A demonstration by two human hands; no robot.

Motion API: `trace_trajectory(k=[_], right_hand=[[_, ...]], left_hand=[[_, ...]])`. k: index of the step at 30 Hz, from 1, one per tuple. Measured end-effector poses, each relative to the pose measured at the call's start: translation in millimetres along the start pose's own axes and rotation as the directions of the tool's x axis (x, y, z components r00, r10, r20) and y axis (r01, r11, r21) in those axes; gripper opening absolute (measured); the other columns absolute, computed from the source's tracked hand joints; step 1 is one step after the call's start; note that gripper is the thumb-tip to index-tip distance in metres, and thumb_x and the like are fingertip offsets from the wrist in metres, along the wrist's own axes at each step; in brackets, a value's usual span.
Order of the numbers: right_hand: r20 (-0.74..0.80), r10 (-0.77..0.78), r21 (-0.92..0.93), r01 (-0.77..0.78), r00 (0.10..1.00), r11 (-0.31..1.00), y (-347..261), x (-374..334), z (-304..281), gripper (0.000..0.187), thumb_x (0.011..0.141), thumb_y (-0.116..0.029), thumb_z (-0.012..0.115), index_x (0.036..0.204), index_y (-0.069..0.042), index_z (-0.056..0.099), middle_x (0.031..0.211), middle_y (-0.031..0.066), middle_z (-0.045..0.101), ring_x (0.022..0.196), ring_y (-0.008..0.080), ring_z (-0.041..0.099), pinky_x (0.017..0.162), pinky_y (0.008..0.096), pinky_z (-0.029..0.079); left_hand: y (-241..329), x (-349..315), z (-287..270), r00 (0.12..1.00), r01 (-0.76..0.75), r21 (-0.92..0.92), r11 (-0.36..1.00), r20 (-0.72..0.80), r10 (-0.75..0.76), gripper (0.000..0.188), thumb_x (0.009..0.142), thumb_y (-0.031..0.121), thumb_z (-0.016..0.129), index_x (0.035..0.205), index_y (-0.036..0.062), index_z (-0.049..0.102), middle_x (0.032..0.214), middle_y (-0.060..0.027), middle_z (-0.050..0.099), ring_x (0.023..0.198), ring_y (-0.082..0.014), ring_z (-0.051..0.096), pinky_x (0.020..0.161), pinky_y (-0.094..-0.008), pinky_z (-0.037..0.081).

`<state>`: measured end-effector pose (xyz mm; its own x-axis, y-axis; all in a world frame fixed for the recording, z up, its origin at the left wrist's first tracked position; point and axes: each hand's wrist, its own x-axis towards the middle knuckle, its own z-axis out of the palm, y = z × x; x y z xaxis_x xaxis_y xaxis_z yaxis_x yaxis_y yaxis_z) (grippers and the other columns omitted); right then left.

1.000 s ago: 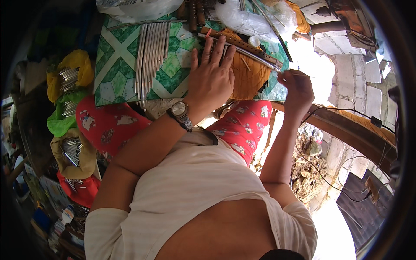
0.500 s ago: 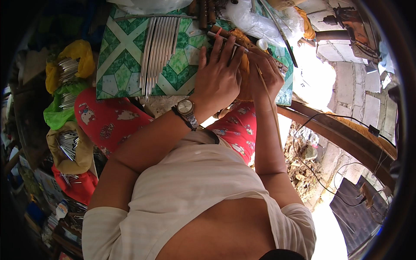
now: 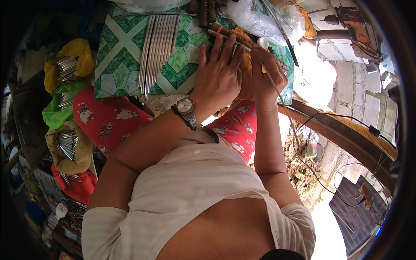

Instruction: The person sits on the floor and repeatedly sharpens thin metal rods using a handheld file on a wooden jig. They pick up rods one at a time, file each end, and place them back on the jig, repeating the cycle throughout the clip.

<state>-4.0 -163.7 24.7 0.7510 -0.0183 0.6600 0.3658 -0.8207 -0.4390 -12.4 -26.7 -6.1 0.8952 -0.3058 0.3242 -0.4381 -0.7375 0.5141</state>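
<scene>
My left hand, a watch on its wrist, lies with fingers stretched and spread. Its fingertips rest on a thin silvery metal tube beside a brown holed wooden bar. Close by on the right, my right hand is closed in a pinch at the tube's end. From its fingers a thin tan rod runs back past my forearm; its tip is hidden. Orange-brown cloth shows between my hands. On the green patterned board, several silvery tubes lie side by side, graded in length.
To the left hang bags of metal pieces: a yellow bag, a green bag, a tan bag. Clear plastic and a dark curved strip lie at the far right of the board. A wooden beam and a dark cable run at the right.
My right hand has shifted slightly right, and the tan rod has swung outward, its trailing end now right of my forearm. My left hand has stayed in place on the tube.
</scene>
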Motion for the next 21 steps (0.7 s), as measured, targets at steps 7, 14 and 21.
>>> trace_trajectory(k=[7,14,21], right_hand=[[-0.02,0.004,-0.018,-0.005,1.0,1.0,1.9,-0.4,2.8,0.015,0.081,0.005,0.078,0.093,-0.003,0.075,0.093,0.009,0.078,0.087,0.0202,0.076,0.08,0.0292,0.058],[0.071,0.141,-0.021,-0.139,0.988,0.99,-3.6,15.9,-1.1,0.007,0.084,-0.002,0.073,0.09,-0.007,0.073,0.088,0.01,0.076,0.077,0.0245,0.075,0.07,0.0325,0.058],[0.276,0.359,-0.11,-0.342,0.891,0.933,-5.5,47.1,0.2,0.009,0.086,-0.014,0.071,0.092,-0.007,0.073,0.083,0.0137,0.075,0.077,0.0294,0.075,0.071,0.0371,0.058]], left_hand=[[0.3,0.1,-0.4,0.999,-0.01,0.027,1.0,-0.042,0.011,0.055,0.093,0.022,0.058,0.146,0.0113,0.05,0.159,-0.0169,0.035,0.148,-0.0395,0.032,0.114,-0.0647,0.027],[0.4,-1.0,-2.1,0.998,-0.02,0.014,1.0,-0.056,0.021,0.055,0.092,0.022,0.059,0.145,0.0103,0.051,0.159,-0.0176,0.036,0.147,-0.0396,0.032,0.115,-0.0637,0.026],[0.3,-0.4,-2.4,0.998,-0.019,-0.003,1.0,-0.058,0.019,0.055,0.092,0.02,0.06,0.145,0.0096,0.051,0.158,-0.0188,0.036,0.147,-0.0403,0.032,0.113,-0.0655,0.028]])
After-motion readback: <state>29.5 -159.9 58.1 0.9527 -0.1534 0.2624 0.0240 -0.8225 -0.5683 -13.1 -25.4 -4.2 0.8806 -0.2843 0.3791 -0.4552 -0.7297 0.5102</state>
